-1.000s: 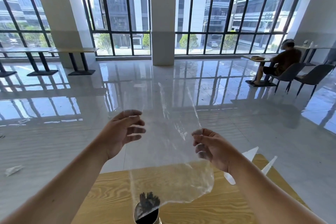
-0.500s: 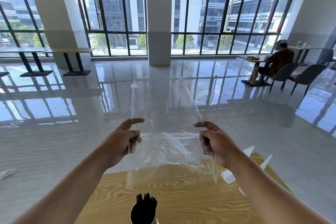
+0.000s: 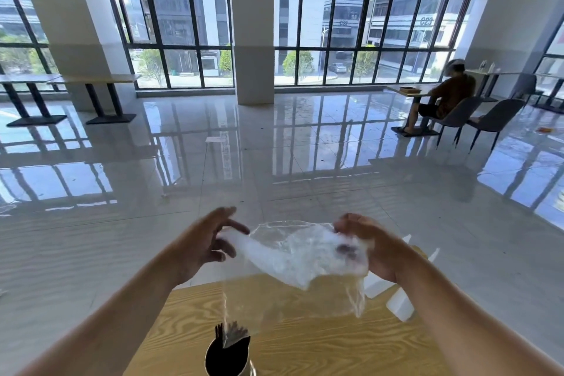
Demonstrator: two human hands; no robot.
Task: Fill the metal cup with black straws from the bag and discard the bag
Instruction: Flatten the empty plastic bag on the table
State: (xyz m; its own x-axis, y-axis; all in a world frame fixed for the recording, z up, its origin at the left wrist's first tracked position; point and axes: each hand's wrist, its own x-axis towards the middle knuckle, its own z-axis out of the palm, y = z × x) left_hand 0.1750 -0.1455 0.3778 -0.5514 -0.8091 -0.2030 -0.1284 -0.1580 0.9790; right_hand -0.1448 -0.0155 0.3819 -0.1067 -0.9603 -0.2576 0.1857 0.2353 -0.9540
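Note:
The metal cup (image 3: pixel 244 368) stands at the bottom edge of the view on the wooden table (image 3: pixel 320 342), packed with black straws (image 3: pixel 227 354). Above the table the clear plastic bag (image 3: pixel 300 256) hangs crumpled between my two hands. My right hand (image 3: pixel 370 246) is closed on the bag's right end, bunching it. My left hand (image 3: pixel 210 243) touches the left end with its fingers spread; its grip is blurred. A loose corner of the bag trails down to the straw tops.
White paper shapes (image 3: pixel 399 304) lie at the table's right edge. Beyond is a glossy tiled floor (image 3: pixel 305 162). A person (image 3: pixel 445 101) sits at a table with grey chairs (image 3: pixel 494 119) at the far right. Two dark-legged tables (image 3: pixel 91 79) stand at the far left.
The bag was held flat and upright between both hands; now it is scrunched into a wad, gathered toward my right hand. Both hands have stayed above the table's far edge.

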